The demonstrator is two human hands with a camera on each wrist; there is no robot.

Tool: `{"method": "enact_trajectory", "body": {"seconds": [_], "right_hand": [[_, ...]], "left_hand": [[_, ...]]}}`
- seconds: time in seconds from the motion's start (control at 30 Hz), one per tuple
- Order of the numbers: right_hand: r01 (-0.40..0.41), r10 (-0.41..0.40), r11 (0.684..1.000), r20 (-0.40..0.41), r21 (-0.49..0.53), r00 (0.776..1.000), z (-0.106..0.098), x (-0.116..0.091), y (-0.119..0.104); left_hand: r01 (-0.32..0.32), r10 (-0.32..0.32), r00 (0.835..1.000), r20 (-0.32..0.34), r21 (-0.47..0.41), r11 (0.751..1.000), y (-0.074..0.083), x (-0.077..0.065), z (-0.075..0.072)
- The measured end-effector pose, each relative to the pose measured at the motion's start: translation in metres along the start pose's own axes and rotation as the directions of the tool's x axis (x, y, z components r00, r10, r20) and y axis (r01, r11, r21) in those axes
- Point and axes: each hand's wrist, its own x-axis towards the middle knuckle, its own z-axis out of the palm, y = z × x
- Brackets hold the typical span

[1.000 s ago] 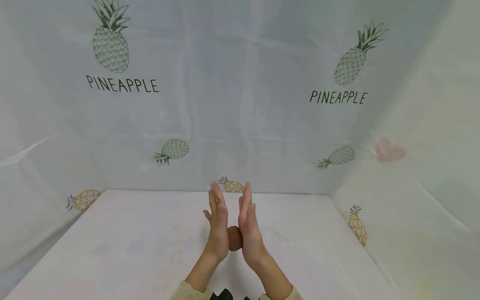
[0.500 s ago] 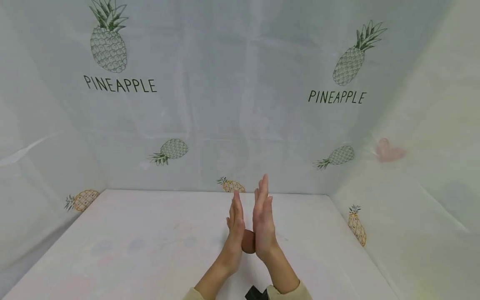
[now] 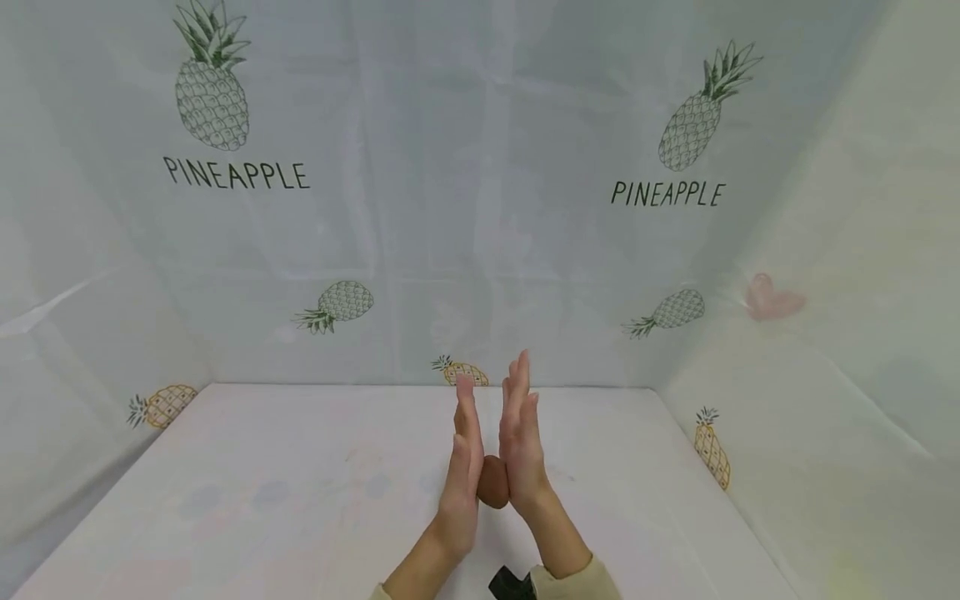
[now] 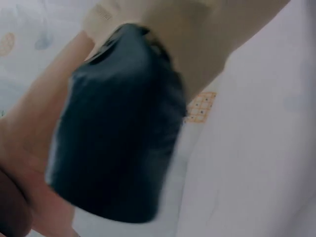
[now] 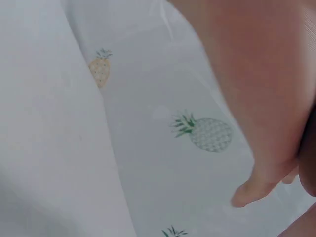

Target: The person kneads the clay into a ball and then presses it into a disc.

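Between my two palms sits a small brown clay-like lump (image 3: pixel 492 482), roughly egg-shaped and held above the table. My left hand (image 3: pixel 463 479) presses it from the left with straight, upward-pointing fingers. From the other side my right hand (image 3: pixel 522 454) presses too, its fingers straight and its tips a little higher. The fingers of the two hands stand apart above the lump. Part of the brown lump (image 4: pixel 11 210) shows at the lower left of the left wrist view. In the right wrist view, the lump's dark edge (image 5: pixel 308 163) appears at the right border.
A white table (image 3: pixel 300 467) lies under the hands. Pale curtains (image 3: pixel 420 208) printed with pineapples surround it at the back and sides. A dark wrist device (image 3: pixel 513 583) sits by the right sleeve (image 3: pixel 577 581), and it looms large in the left wrist view.
Both hands and the lump have shifted right, then slightly back left. The palms slide against each other, the left hand dropping lower than the right. The lump now looks more elongated.
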Motion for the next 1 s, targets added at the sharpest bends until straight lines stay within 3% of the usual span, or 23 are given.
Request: {"method": "enact_trajectory", "body": {"seconds": [0.2,0.37,0.47,0.6,0.7,0.83,1.0], "right_hand": [[-0.131,0.127,0.991,0.131,0.021,0.983,0.014,-0.007,0.012],[-0.169,0.161,0.985,0.206,0.023,0.965,0.026,-0.012,0.011],[-0.184,0.172,0.983,0.232,0.028,0.957,0.034,-0.015,0.006],[-0.179,0.168,0.984,0.25,0.022,0.954,0.044,-0.018,0.0],[-0.15,0.146,0.989,0.241,-0.001,0.96,0.049,-0.021,-0.005],[-0.098,0.101,0.995,0.213,-0.025,0.972,0.05,-0.021,-0.011],[-0.053,0.053,0.999,0.163,-0.01,0.985,0.04,-0.017,-0.016]], "left_hand": [[-0.035,0.037,0.997,-0.069,0.025,0.999,0.003,0.003,-0.013],[-0.028,0.036,0.987,-0.157,0.056,0.998,0.008,0.007,-0.028],[-0.047,0.063,0.972,-0.225,0.078,0.996,0.011,0.011,-0.039],[-0.066,0.093,0.94,-0.329,0.095,0.993,0.011,0.015,-0.052],[-0.057,0.092,0.926,-0.365,0.105,0.993,0.008,0.015,-0.057],[-0.014,0.057,0.937,-0.346,0.126,0.992,0.001,0.015,-0.054],[0.041,-0.014,0.972,-0.236,0.111,0.993,-0.009,0.013,-0.038]]}}
